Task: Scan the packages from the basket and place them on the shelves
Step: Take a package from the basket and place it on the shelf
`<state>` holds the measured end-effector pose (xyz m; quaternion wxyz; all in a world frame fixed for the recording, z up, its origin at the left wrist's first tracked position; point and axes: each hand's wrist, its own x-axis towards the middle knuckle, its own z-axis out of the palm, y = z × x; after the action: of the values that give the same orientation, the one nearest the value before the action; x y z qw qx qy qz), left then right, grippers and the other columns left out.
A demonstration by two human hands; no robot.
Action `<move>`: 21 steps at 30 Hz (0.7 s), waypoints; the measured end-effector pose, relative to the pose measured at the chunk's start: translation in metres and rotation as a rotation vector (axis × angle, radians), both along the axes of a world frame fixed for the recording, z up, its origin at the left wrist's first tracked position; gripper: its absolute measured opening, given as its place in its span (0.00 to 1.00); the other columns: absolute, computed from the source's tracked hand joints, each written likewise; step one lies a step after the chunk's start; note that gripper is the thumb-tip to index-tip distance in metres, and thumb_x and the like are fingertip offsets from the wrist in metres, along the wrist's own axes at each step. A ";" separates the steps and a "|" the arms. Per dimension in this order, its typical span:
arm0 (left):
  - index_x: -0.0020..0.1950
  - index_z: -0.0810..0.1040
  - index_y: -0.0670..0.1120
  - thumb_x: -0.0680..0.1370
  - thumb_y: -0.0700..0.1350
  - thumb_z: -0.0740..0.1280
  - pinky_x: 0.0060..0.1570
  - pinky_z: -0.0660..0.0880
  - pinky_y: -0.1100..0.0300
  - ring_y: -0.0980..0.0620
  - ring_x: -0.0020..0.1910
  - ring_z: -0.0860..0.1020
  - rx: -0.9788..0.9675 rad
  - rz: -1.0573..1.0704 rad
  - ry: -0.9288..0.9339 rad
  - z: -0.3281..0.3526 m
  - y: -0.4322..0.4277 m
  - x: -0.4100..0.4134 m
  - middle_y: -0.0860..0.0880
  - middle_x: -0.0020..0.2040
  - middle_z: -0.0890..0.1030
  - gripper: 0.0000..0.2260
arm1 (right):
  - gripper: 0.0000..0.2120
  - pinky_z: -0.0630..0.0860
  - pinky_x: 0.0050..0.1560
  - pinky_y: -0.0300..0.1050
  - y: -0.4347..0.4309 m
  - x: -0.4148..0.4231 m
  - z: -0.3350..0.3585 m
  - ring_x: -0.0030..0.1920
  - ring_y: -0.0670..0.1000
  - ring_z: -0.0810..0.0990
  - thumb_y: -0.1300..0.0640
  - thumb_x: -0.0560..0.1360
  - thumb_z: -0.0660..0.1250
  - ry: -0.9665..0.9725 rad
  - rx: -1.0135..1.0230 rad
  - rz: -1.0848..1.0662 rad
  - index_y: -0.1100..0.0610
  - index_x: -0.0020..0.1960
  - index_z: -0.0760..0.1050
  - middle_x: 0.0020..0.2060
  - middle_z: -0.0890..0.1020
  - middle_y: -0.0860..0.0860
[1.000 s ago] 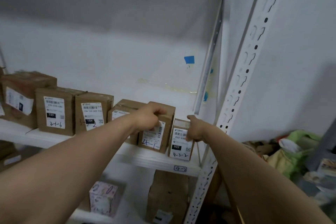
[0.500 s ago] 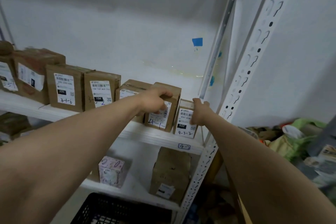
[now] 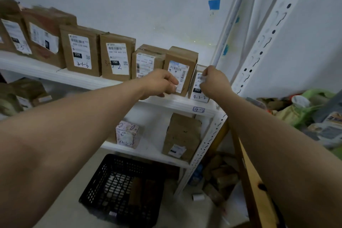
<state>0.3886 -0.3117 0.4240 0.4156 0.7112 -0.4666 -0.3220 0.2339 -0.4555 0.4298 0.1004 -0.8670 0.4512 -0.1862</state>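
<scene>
A row of brown cardboard packages with white labels stands on the white upper shelf (image 3: 77,79). My left hand (image 3: 159,84) has curled fingers against the lower front left of the tall box (image 3: 185,61) near the row's right end, covering part of its label. My right hand (image 3: 215,81) grips the top front of the small box marked 032 (image 3: 198,93) at the far right, beside the shelf post. The black plastic basket (image 3: 96,187) sits on the floor below with a few brown packages inside.
The perforated white upright (image 3: 266,42) stands just right of my right hand. On the lower shelf are a patterned box (image 3: 127,134) and a brown parcel (image 3: 182,135). A heap of bags and parcels (image 3: 305,113) lies at the right, and a wooden board (image 3: 257,181) leans nearby.
My left hand slid from the tall box's top down to its lower front. My right hand stayed on the small box. The view tilted down, bringing the basket into sight.
</scene>
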 end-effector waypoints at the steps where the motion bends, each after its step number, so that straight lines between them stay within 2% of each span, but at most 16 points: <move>1: 0.63 0.80 0.45 0.78 0.38 0.69 0.49 0.79 0.56 0.48 0.54 0.80 0.035 0.008 0.006 -0.011 0.010 0.002 0.46 0.56 0.81 0.13 | 0.14 0.75 0.44 0.48 0.012 0.001 -0.009 0.46 0.56 0.77 0.64 0.76 0.64 0.001 0.019 0.021 0.59 0.61 0.71 0.50 0.78 0.55; 3: 0.63 0.79 0.45 0.78 0.37 0.69 0.51 0.79 0.55 0.47 0.55 0.80 0.112 0.034 0.026 -0.037 0.032 0.006 0.45 0.57 0.81 0.14 | 0.12 0.76 0.44 0.49 0.036 0.005 -0.033 0.46 0.55 0.77 0.63 0.76 0.64 0.025 0.073 0.067 0.58 0.60 0.71 0.47 0.78 0.53; 6: 0.62 0.79 0.44 0.78 0.36 0.69 0.51 0.78 0.55 0.47 0.55 0.81 0.220 0.081 0.079 -0.081 0.064 0.016 0.44 0.57 0.82 0.13 | 0.15 0.73 0.45 0.47 0.069 0.016 -0.077 0.48 0.54 0.75 0.62 0.77 0.66 0.073 0.221 0.133 0.57 0.63 0.71 0.49 0.75 0.52; 10: 0.55 0.80 0.47 0.77 0.35 0.69 0.38 0.77 0.60 0.50 0.48 0.81 0.315 0.151 0.146 -0.140 0.106 0.030 0.41 0.56 0.83 0.10 | 0.15 0.74 0.50 0.44 0.102 0.038 -0.143 0.54 0.53 0.77 0.59 0.77 0.68 0.139 0.473 0.159 0.56 0.63 0.75 0.57 0.78 0.54; 12: 0.53 0.80 0.48 0.77 0.36 0.69 0.39 0.76 0.60 0.50 0.49 0.81 0.371 0.193 0.191 -0.166 0.123 0.037 0.42 0.56 0.83 0.09 | 0.15 0.78 0.51 0.47 0.113 0.046 -0.177 0.52 0.54 0.78 0.58 0.76 0.70 0.152 0.622 0.126 0.56 0.63 0.75 0.57 0.77 0.55; 14: 0.53 0.79 0.48 0.78 0.36 0.68 0.42 0.76 0.60 0.50 0.49 0.80 0.426 0.244 0.246 -0.192 0.138 0.045 0.42 0.56 0.83 0.07 | 0.13 0.81 0.54 0.52 0.122 0.051 -0.210 0.52 0.58 0.81 0.60 0.76 0.71 0.166 0.798 0.067 0.57 0.60 0.75 0.56 0.79 0.57; 16: 0.52 0.79 0.47 0.79 0.36 0.67 0.43 0.76 0.58 0.50 0.47 0.79 0.476 0.305 0.294 -0.217 0.148 0.053 0.42 0.55 0.82 0.06 | 0.07 0.82 0.54 0.55 0.128 0.053 -0.240 0.49 0.59 0.83 0.61 0.75 0.71 0.211 0.891 0.040 0.56 0.52 0.75 0.50 0.81 0.57; 19: 0.54 0.81 0.45 0.78 0.37 0.70 0.44 0.77 0.56 0.49 0.46 0.79 0.526 0.377 0.349 -0.259 0.158 0.064 0.41 0.53 0.81 0.07 | 0.06 0.83 0.44 0.49 0.130 0.057 -0.285 0.36 0.52 0.79 0.63 0.76 0.69 0.251 0.954 0.022 0.55 0.43 0.74 0.38 0.79 0.54; 21: 0.53 0.81 0.45 0.77 0.37 0.70 0.45 0.78 0.57 0.49 0.47 0.78 0.543 0.415 0.383 -0.288 0.161 0.069 0.43 0.52 0.80 0.06 | 0.10 0.77 0.34 0.42 0.128 0.062 -0.313 0.31 0.48 0.76 0.62 0.76 0.69 0.296 0.987 -0.001 0.52 0.39 0.73 0.34 0.78 0.51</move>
<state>0.4575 -0.1511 0.1355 0.3482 0.8016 -0.1246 -0.4697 0.2957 -0.3271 0.1166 0.4328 -0.7330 0.4953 0.1734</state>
